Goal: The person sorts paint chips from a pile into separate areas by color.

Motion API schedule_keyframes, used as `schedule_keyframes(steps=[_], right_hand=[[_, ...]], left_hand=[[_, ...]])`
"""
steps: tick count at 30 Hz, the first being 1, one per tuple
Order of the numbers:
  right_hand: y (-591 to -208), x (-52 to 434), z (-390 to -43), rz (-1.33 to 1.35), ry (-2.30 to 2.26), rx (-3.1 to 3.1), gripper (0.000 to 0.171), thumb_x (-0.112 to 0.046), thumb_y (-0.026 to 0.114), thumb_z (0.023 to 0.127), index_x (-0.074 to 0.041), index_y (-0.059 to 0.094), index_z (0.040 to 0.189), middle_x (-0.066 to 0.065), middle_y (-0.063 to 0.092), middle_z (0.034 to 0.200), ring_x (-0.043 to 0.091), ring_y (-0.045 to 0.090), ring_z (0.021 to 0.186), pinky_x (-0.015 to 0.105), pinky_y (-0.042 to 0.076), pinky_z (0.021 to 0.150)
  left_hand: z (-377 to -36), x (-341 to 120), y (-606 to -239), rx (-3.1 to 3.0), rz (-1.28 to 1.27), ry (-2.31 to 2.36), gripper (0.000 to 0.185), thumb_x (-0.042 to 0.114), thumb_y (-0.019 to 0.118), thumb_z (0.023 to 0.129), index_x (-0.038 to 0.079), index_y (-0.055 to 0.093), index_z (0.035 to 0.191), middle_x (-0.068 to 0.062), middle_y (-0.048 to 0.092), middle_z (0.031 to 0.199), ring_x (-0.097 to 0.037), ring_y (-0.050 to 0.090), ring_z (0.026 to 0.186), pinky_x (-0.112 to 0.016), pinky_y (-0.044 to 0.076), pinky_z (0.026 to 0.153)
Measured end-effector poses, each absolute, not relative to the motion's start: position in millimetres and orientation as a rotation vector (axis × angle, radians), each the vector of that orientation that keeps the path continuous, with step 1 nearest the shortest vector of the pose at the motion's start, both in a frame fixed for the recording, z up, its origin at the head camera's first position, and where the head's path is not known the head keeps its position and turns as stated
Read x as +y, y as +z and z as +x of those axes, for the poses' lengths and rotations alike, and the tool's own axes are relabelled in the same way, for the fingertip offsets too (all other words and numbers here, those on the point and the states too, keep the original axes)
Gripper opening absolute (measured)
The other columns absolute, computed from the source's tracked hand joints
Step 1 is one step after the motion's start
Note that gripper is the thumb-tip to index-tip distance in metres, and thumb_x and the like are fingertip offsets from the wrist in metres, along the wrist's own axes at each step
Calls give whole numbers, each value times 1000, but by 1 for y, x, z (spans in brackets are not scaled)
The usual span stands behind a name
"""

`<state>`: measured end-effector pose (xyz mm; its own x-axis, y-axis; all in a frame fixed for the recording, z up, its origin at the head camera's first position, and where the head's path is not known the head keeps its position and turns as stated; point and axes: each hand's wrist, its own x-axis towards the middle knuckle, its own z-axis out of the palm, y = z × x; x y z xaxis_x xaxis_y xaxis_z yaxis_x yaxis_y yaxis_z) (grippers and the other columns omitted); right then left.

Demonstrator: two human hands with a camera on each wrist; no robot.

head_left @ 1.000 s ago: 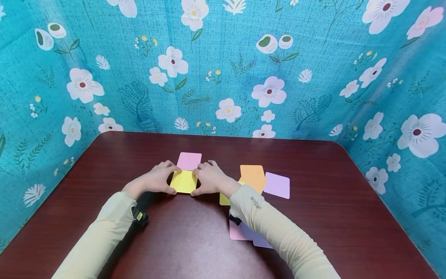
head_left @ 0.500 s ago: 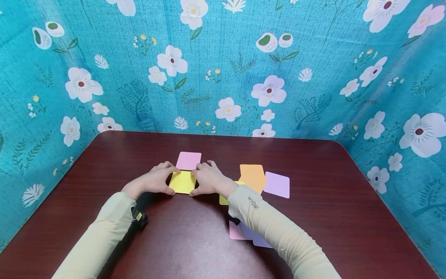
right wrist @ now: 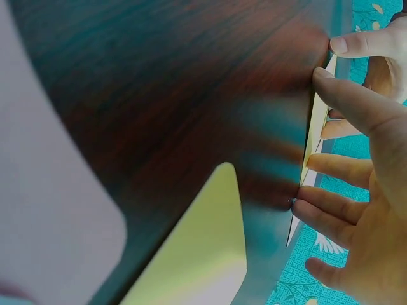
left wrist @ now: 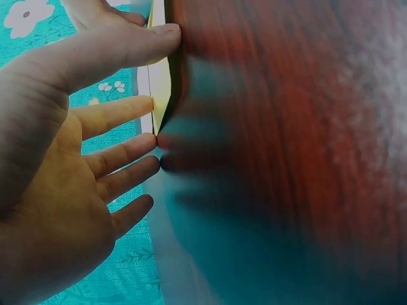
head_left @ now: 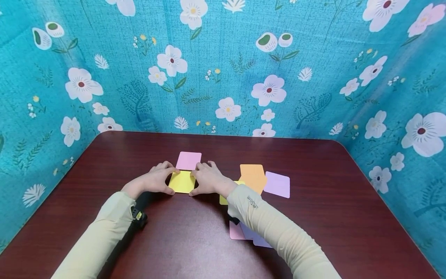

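Observation:
A yellow square card lies flat on the dark red table, just in front of a pink card. My left hand frames its left side, thumb at the near corner and fingers at the far one. My right hand does the same on its right side. In the left wrist view the fingers are fairly straight and touch the yellow card's edge. In the right wrist view the thumb and fingers touch the same card's edge.
To the right lie an orange card, a lilac card and a second yellow card partly under my right sleeve. More pink and lilac cards lie beneath that forearm. Teal floral cloth walls the table on three sides.

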<state>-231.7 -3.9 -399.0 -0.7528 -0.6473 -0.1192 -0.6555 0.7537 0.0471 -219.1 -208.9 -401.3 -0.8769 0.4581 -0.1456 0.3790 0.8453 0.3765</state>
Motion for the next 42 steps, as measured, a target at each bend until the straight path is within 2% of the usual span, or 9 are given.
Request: schedule_keyframes(steps=[6,14,20,26,36,42], right_hand=[[-397,-2,-232,-1055,143,2841,61,-63,64,68,-20,60,112,-2,51,107,17,50,105,47,24,103],[-386,12,-237,-1043,51,2757,66,-59,64,71,-21,54,124,-2,52,119,16,47,113,45,24,104],[-379,30,-239,-1010,20,2737,65,-55,65,73,-20,53,126,-1,53,120,17,47,114,47,22,104],[-374,48,-240,-979,21,2715,64,-52,66,74,-19,52,128,2,51,126,19,45,118,48,21,105],[-373,74,-238,-976,39,2691,64,-50,67,73,-18,53,126,1,53,121,20,48,113,50,21,104],[-374,85,-235,-956,30,2692,65,-49,70,71,-17,54,125,1,52,122,21,47,115,50,22,103]], left_hand=[[-218,-208,-400,2790,650,510,70,28,79,63,4,52,123,-13,45,115,-28,41,103,-50,32,89],[-217,-210,-392,2809,661,495,69,28,76,65,3,50,124,-14,49,116,-30,43,104,-53,31,90],[-214,-201,-389,2848,671,495,63,29,75,66,5,54,121,-14,50,116,-30,43,105,-51,31,91],[-216,-191,-389,2888,721,493,59,31,74,66,6,58,118,-12,51,114,-29,44,102,-47,32,86],[-216,-169,-391,2916,815,479,60,36,73,66,7,59,117,-9,53,110,-28,47,101,-46,32,85],[-215,-148,-391,2916,827,496,63,39,73,66,7,58,118,-7,52,111,-25,46,104,-45,32,89]])
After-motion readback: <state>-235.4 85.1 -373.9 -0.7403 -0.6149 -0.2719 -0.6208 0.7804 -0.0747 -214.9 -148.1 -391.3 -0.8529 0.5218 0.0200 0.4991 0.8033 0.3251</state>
